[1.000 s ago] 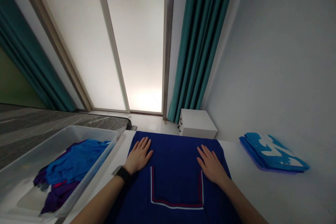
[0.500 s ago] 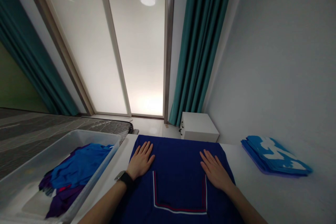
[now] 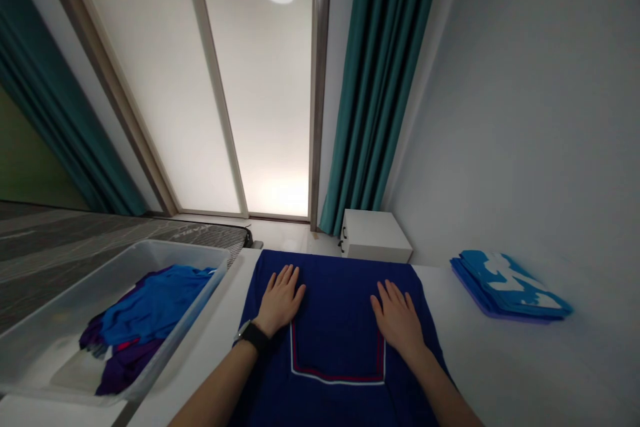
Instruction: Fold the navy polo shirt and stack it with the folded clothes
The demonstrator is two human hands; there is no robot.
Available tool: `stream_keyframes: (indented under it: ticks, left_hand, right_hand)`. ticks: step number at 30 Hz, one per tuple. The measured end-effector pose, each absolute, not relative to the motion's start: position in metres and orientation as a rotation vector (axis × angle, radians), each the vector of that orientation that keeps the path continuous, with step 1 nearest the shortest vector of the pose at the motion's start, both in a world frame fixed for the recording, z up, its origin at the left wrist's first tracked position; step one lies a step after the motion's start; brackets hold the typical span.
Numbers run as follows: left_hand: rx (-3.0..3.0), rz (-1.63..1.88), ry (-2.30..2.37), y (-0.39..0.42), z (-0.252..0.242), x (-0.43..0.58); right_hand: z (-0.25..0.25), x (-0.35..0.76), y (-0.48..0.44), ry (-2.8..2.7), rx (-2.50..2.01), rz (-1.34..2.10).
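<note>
Apparently at smoothing stage, with left hand (image 3: 281, 300) and right hand (image 3: 399, 319) in open grip upon flat dark-blue cloth garment (image 3: 335, 307); probably calls next for pinching it.

A white cabinet (image 3: 379, 232) stands by a teal curtain (image 3: 383, 80), right of frosted door panels (image 3: 265, 100).

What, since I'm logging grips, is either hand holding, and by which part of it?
Nothing is held: the left hand and right hand rest open, palm-down, on the dark blue garment.
</note>
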State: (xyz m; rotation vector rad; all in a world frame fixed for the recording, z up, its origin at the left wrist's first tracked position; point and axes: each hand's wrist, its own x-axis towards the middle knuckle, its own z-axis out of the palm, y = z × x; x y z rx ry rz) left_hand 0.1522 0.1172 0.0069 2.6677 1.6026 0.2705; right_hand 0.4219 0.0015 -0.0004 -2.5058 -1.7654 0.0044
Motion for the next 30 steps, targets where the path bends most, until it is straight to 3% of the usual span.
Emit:
stream_keyframes:
  ticks: [30]
  left_hand:
    - [2.763,0.283,1.505,0.094,-0.004,0.139]
  right_hand:
    - [-0.014,0.413,-0.017,-1.796,-2.495,0.032]
